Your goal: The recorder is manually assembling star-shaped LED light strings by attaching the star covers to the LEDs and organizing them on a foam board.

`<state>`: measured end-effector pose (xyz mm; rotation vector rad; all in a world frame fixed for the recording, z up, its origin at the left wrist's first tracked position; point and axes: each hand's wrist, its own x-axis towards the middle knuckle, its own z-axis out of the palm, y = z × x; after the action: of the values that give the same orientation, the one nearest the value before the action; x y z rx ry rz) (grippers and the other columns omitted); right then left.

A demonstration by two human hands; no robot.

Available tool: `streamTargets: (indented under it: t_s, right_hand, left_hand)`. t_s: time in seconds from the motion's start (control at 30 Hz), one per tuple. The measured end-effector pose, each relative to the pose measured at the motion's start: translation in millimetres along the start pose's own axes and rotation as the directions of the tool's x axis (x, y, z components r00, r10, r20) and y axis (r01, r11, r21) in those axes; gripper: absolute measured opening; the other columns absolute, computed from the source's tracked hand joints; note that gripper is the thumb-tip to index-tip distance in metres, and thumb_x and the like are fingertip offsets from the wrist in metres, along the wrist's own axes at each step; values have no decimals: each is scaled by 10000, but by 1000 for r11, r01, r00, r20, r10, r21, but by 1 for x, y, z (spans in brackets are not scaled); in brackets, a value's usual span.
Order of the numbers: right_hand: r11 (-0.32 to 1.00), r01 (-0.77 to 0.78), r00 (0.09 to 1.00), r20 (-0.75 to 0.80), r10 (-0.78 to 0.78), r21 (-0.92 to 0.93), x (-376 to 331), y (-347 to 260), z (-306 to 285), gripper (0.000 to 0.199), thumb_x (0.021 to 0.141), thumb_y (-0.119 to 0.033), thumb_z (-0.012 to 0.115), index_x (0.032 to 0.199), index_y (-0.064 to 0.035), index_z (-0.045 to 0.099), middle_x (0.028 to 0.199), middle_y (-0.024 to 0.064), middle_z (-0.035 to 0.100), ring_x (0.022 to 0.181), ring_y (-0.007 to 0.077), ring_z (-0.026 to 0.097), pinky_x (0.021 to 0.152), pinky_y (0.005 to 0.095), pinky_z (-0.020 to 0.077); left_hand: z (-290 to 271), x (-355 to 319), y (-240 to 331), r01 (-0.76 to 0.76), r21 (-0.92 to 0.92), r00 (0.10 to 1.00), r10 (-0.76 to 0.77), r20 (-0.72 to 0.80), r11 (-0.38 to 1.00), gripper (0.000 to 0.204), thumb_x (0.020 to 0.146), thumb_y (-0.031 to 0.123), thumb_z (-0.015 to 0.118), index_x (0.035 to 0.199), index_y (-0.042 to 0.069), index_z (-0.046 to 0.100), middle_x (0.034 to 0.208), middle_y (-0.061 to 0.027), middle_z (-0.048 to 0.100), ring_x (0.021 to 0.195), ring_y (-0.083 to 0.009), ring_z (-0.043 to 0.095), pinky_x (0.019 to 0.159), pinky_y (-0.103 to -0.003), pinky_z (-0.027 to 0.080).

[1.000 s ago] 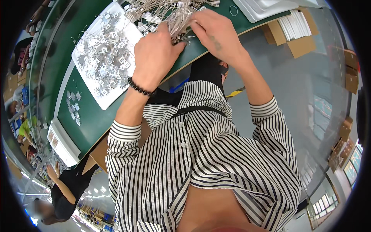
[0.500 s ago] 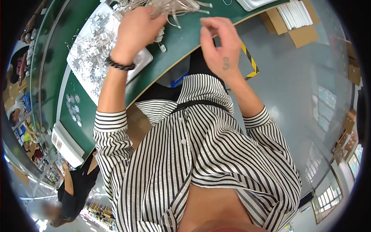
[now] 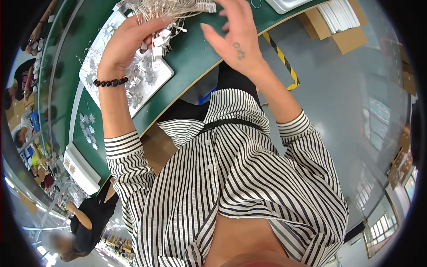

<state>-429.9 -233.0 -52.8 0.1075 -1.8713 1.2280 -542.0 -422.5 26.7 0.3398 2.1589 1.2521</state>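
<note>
My left hand (image 3: 122, 46), with a black bead bracelet at the wrist, is closed round a bundle of thin pale wires (image 3: 175, 8). Small white connectors (image 3: 163, 41) hang from the bundle below my thumb. Under that hand lies a white tray (image 3: 162, 73) heaped with silvery star-shaped parts (image 3: 141, 71) and white plugs on leads. To the right, my right hand (image 3: 238, 42) has its thumb and fingers spread beside the gathered wire ends. Nothing shows in its grasp, though its fingertips run to the picture's upper edge.
On the green tabletop (image 3: 195, 62), several loose star-shaped pieces (image 3: 88, 129) lie left of the tray. A white bin (image 3: 82, 169) stands nearer, another white tray (image 3: 289, 3) at the far right. An open carton (image 3: 344, 29) holds white sheets. A person in black (image 3: 95, 218) is at lower left.
My left hand has moved left and down, bringing the wire bundle and its connectors more into sight. My right hand has moved up and left, its fingers spreading near the wires.
</note>
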Motion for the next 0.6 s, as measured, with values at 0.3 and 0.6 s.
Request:
streamTargets:
  t_s: [0.3, 0.6]
  right_hand:
    - [991, -34, 929, 362, 80, -132, 36, 36, -7, 244, 888, -40, 640, 1129, -5, 641, 1018, 118, 620, 807, 262, 596, 718, 349, 508]
    - [846, -133, 788, 463, 406, -516, 57, 33, -6, 190, 842, -34, 680, 1032, -22, 672, 965, 85, 642, 764, 236, 617, 660, 320, 495]
  left_hand:
    - [9, -13, 18, 24, -61, 997, -19, 69, 998, 299, 846, 310, 807, 731, 57, 696, 607, 33, 570, 527, -48, 488, 480, -174, 347]
    - [-23, -24, -1, 75, -5, 997, -75, 19, 997, 258, 844, 285, 797, 772, 57, 700, 669, 16, 616, 559, -57, 508, 499, -183, 368]
